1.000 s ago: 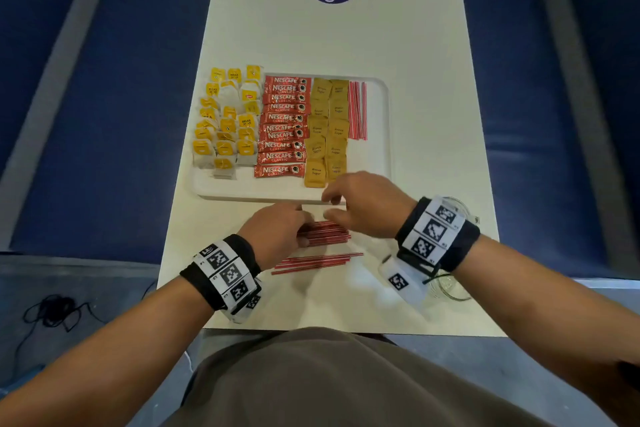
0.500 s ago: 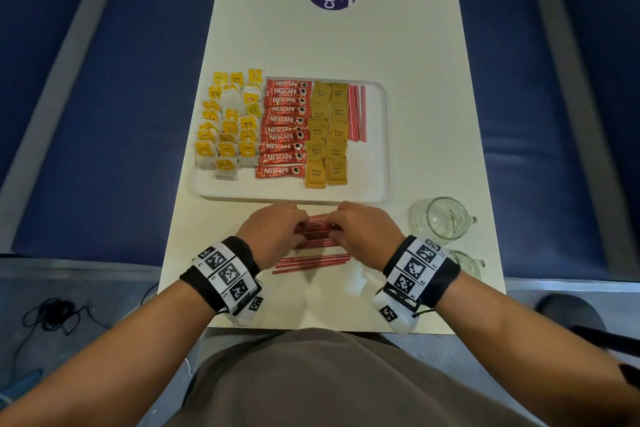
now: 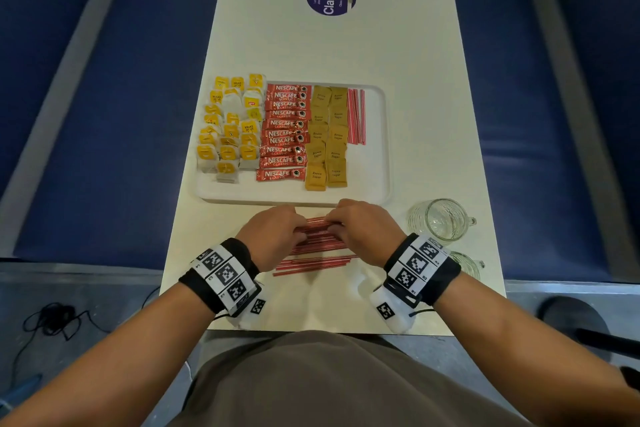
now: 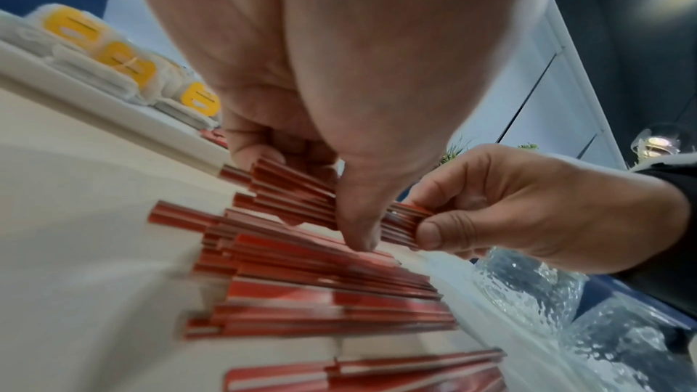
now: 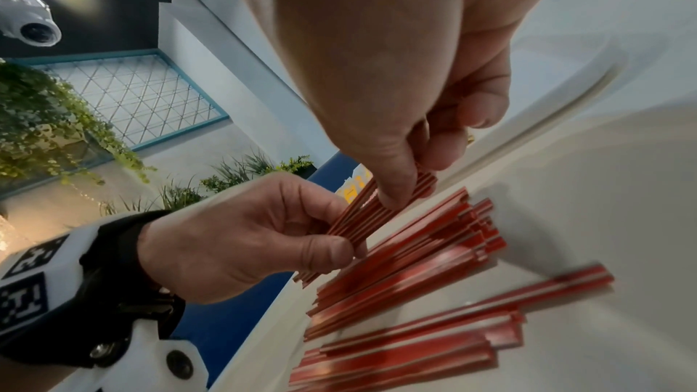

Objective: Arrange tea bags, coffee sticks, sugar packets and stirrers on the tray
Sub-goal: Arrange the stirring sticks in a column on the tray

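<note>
Both hands had drawn together low in frame; left hand [image 3: 273, 234] and right hand [image 3: 363, 230] each pinched one stirrer bundle [image 3: 317, 225] just below the tray [image 3: 386, 149], squaring it; next, placing beside the tray's stirrers [image 3: 356, 116]

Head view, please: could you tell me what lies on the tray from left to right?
Tea bags → coffee sticks → sugar packets → stirrers, then a bare strip of the tray up to its right rim.

Red stirrers [image 3: 317, 250] lie bunched on the table just before the filled white tray [image 3: 384, 149].
</note>
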`<move>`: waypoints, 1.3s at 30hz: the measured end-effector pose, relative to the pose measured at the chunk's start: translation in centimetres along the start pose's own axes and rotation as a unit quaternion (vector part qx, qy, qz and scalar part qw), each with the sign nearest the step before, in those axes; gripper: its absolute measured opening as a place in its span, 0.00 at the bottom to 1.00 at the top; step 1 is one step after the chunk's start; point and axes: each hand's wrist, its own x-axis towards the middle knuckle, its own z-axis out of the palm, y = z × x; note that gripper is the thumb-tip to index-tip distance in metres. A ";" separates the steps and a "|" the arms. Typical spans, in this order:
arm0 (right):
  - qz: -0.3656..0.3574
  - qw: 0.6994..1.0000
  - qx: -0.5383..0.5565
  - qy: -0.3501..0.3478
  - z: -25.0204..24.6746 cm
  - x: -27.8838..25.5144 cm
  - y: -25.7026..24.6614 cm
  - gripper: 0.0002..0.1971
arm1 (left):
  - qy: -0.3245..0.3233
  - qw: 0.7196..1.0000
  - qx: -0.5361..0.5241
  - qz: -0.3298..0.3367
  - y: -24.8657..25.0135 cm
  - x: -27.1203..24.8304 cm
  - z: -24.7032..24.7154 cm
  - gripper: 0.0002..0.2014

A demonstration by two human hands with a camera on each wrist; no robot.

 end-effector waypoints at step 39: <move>0.117 0.846 0.495 0.158 0.1 0.6 -3.0 0.16 | 0.087 0.847 -0.523 -0.033 0.7 -2.2 -0.2 0.10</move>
